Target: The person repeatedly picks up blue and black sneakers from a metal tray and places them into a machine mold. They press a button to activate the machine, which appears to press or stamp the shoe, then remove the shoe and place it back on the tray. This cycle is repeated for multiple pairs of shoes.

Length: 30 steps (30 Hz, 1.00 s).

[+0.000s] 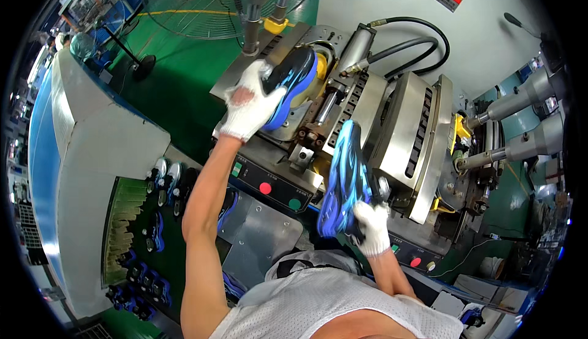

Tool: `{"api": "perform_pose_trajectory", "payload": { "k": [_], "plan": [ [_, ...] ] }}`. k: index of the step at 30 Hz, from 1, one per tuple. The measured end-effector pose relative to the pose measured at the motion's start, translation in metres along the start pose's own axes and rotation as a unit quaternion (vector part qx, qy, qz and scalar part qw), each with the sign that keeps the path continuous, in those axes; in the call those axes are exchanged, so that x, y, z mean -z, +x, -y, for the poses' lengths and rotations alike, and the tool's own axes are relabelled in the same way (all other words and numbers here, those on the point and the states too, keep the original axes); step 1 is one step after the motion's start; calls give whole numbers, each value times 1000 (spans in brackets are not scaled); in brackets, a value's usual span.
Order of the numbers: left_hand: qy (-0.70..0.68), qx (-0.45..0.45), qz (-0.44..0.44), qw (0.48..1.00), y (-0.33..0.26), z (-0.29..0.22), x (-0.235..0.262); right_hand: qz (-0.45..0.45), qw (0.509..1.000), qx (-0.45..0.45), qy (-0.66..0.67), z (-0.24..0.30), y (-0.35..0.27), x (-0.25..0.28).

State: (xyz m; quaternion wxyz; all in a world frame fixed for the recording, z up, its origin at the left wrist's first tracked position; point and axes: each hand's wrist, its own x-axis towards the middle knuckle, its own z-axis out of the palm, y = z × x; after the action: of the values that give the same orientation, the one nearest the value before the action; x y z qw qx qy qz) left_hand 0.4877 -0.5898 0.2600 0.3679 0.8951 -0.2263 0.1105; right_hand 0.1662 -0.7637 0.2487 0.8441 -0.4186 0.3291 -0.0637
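Note:
White knitted gloves cover both my hands. My left hand (248,103) grips a black and blue sports shoe (297,75) with a thick blue sole, over the left station of a metal press machine (373,97). Whether that shoe rests on the station or hangs just above it, I cannot tell. Closer to my body, my right hand (372,227) is closed on a second shoe (344,183), black with light-blue and violet streaks. It is held up in front of the machine, toe pointing away from me. The fingers of the right hand are partly hidden behind this shoe.
A control panel (269,186) with red and green buttons runs along the machine's front. Metal cylinders (254,8) hang over the left station; others (520,140) stand at right. Several shoes (147,278) lie on a green-lined rack at lower left. A floor fan (196,2) stands behind.

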Motion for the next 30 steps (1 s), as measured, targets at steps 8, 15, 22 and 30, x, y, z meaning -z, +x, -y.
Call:
{"api": "perform_pose_trajectory", "payload": {
  "k": [8, 15, 22, 30],
  "plan": [
    [-81, 208, -69, 972, -265, 49, 90, 111, 993, -45, 19, 35, 221, -187],
    [48, 479, -3, 877, -463, 68, 67, -201, 808, 207, -514, -13, 494, -138],
    [140, 645, -166, 732, -580, 57, 11, -226, 764, 155, -584, -54, 479, -197],
    [231, 602, -260, 719, -614, 95, -47, 11, 825, 65, -561, -1, 563, -139]
  ]
}}
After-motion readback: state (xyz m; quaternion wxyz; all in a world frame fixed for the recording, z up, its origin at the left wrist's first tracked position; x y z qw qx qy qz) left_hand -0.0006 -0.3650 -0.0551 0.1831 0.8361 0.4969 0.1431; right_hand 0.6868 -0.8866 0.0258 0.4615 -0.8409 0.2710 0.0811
